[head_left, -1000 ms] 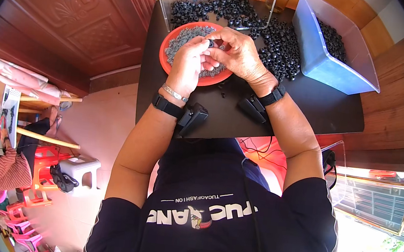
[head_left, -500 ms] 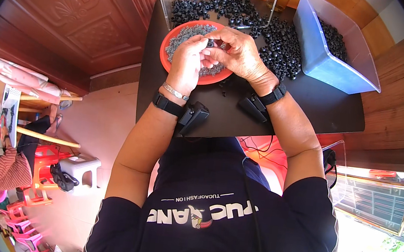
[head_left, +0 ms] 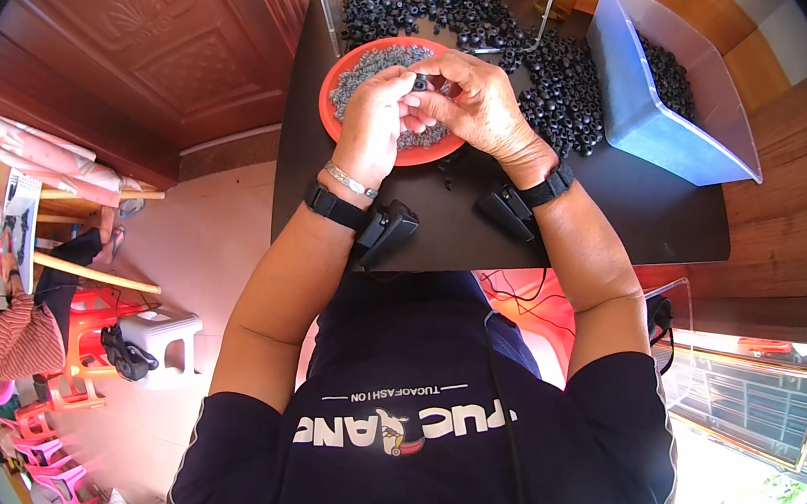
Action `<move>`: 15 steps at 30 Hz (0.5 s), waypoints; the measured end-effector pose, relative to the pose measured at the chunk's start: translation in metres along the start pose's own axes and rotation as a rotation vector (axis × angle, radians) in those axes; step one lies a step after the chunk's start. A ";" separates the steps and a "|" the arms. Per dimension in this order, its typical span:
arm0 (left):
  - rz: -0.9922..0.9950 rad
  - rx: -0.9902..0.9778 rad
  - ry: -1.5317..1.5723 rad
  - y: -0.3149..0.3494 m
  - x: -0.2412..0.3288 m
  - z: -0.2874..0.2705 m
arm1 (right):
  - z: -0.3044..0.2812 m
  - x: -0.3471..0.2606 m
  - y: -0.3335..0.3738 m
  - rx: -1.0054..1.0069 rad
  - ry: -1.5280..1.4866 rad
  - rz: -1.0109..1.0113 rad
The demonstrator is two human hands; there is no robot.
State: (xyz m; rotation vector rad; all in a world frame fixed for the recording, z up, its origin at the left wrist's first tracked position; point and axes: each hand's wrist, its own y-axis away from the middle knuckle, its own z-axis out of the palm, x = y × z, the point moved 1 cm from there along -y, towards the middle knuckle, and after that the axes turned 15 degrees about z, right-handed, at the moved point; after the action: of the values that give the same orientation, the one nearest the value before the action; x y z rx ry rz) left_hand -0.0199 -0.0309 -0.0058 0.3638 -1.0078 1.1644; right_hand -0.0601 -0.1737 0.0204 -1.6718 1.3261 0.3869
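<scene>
Both hands met over the orange bowl [head_left: 339,121] of small grey pieces: the left hand [head_left: 377,118] and right hand [head_left: 476,110] pinched one small black ring [head_left: 421,83] between their fingertips. Beyond, a large heap of black rings [head_left: 510,43] lay unworked, with some in the blue bin [head_left: 660,132], so much seemingly remained.

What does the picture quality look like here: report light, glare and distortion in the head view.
Head view: strong fisheye, the black table edges bow and a dark rim rings the frame; daylight blows out the lower right corner; the hands, left hand and right hand, over the red bowl are evenly lit and sharp; the small black part between them is too tiny to make out.
</scene>
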 end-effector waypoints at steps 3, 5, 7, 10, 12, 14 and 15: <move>-0.005 0.016 -0.009 0.002 0.002 0.001 | -0.001 -0.002 0.000 -0.011 0.020 0.011; -0.026 0.018 -0.004 0.001 0.001 0.000 | -0.001 -0.001 0.000 -0.018 0.041 0.024; -0.025 0.011 -0.008 0.001 0.001 0.000 | -0.001 0.000 0.000 -0.033 0.038 0.032; -0.037 0.013 0.000 0.001 0.000 -0.001 | -0.001 0.002 0.000 -0.043 0.059 0.059; -0.053 0.019 0.013 0.001 0.000 -0.001 | 0.000 0.006 0.000 -0.058 0.050 0.057; -0.071 0.014 -0.025 0.001 0.002 0.001 | 0.000 0.007 0.001 -0.073 0.041 0.054; -0.072 0.015 -0.025 0.000 0.000 -0.002 | -0.001 0.006 0.001 -0.083 0.042 0.069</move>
State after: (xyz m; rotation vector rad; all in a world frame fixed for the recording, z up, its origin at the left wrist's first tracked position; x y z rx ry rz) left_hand -0.0194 -0.0293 -0.0066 0.4242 -0.9997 1.1052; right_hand -0.0585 -0.1782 0.0160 -1.7141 1.4185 0.4556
